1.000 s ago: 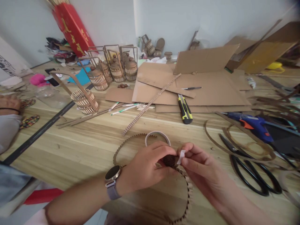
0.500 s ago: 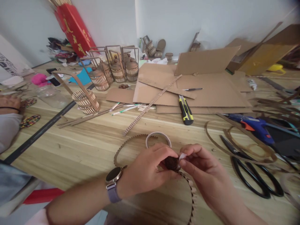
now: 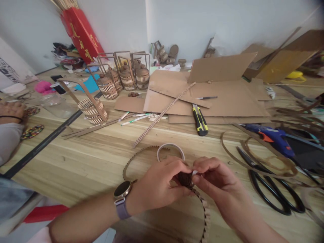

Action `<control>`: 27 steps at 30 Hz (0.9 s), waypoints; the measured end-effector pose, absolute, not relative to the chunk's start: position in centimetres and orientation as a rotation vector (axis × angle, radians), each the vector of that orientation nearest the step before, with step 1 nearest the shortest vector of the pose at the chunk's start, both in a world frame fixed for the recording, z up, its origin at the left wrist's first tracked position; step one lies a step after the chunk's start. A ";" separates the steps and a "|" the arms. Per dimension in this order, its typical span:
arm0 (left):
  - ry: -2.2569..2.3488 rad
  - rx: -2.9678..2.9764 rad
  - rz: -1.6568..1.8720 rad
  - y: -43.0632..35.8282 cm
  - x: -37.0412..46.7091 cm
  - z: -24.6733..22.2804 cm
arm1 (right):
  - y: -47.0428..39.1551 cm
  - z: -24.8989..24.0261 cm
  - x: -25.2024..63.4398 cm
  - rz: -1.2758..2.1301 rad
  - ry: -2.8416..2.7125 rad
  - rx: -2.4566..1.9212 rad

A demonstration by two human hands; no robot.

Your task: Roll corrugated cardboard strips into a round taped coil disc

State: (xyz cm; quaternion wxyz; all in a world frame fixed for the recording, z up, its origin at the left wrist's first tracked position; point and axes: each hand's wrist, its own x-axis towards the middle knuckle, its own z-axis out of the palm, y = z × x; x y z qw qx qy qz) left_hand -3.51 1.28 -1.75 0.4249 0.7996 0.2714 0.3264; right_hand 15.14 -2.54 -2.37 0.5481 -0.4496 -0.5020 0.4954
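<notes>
My left hand point(image 3: 162, 182), with a watch on its wrist, is closed round a small dark brown round piece point(image 3: 185, 179) at the lower middle. A notched brown strip point(image 3: 205, 212) curves down from beneath that piece. Against its right side, my right hand point(image 3: 215, 179) pinches a small white piece point(image 3: 194, 172) between thumb and forefinger. Just beyond my left hand lies a white tape ring point(image 3: 171, 145), partly hidden by the fingers. Another stretch of notched strip point(image 3: 129, 161) curves over the wood left of the ring.
Black scissors point(image 3: 275, 189) and a blue glue gun point(image 3: 273, 136) lie right, among brown strips. A yellow-black cutter point(image 3: 199, 121) touches cardboard point(image 3: 222, 98). Small lidded baskets point(image 3: 107, 86) stand back left. Another person's hand point(image 3: 11, 109) rests at the left edge.
The fingers of my right hand have closed further over the white piece, so less of it shows. The notched strip below has shifted slightly left. My left hand keeps its hold.
</notes>
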 end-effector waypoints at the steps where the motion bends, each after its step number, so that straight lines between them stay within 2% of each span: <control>1: 0.680 1.999 0.815 1.3 -3.5 -1.8 | -2.6 -2.4 15.2 1.192 -1.183 -1.069; 6: 0.673 2.055 0.806 1.1 -3.7 -2.0 | -2.5 -2.2 15.3 1.297 -1.158 -1.099; 27: 0.673 2.118 0.739 0.9 -3.8 -1.9 | -2.5 -1.9 15.0 1.335 -1.067 -1.180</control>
